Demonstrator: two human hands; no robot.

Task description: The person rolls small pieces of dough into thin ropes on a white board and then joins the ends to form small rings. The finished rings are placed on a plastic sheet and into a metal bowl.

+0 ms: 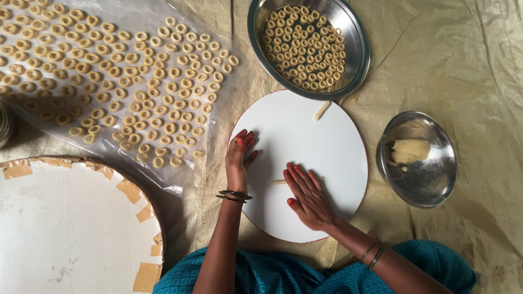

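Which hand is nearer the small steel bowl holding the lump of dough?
Right. The right hand lies flat on the white board, closer to the bowl; the left hand rests at the board's far left edge.

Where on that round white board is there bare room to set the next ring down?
Bare: the round white board between the short dough stick near the steel plate of rings and the right hand, which presses a dough strip. Left hand takes its left edge. The plastic sheet is crowded with rings.
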